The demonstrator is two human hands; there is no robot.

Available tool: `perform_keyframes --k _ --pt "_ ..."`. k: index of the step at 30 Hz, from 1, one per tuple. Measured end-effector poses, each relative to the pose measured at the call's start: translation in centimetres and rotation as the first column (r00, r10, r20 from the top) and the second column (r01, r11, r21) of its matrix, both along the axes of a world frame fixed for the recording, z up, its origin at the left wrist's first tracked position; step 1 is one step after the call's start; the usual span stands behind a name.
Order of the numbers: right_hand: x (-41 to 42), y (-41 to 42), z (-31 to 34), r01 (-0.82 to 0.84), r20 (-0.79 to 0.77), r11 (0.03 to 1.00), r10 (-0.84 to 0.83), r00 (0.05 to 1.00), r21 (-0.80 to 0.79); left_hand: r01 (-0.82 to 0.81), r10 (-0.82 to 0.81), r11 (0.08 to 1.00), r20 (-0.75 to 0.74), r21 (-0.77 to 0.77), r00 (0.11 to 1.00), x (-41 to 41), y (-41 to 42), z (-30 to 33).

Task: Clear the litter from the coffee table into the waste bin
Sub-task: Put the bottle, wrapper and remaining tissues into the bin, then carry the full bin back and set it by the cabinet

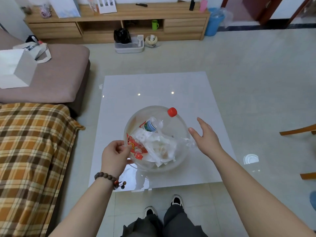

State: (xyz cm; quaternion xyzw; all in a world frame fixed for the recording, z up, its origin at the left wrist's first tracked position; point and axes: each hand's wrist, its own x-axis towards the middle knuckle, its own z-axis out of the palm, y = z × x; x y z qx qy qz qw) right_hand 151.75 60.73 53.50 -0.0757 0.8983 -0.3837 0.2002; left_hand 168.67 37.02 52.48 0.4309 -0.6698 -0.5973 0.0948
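A clear round plastic bin (179, 120) stands on the white glossy coffee table (153, 86), near its front edge. Inside lie a plastic bottle with a red cap (172, 112), a red snack wrapper (136, 148) and crumpled white tissue and plastic (162, 147). My left hand (115, 154) grips the bin's near-left rim, fingers pinched at the red wrapper's edge. My right hand (205, 135) hovers open just right of the bin, fingers spread, next to a clear plastic scrap (189, 142) at the rim.
A brown sofa with a plaid blanket (34, 151) runs along the left. A wooden TV cabinet (119, 23) stands at the back, with a grey tray (128, 47) on the floor before it and a blue bucket (213, 21) at its right. Wooden chair legs (297, 130) show at right.
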Motion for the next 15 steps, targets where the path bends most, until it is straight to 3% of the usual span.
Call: perform_keyframes --k 4,15 --pt "0.4 1.6 0.0 0.081 0.179 0.996 -0.072 0.981 -0.042 0.118 -0.118 0.992 -0.013 0.04 0.993 -0.4 0.0 0.6" --pt "3.2 10.2 0.5 0.277 0.112 0.958 -0.267 0.957 -0.076 0.35 -0.351 0.932 -0.005 0.092 0.936 -4.1 5.5 0.2"
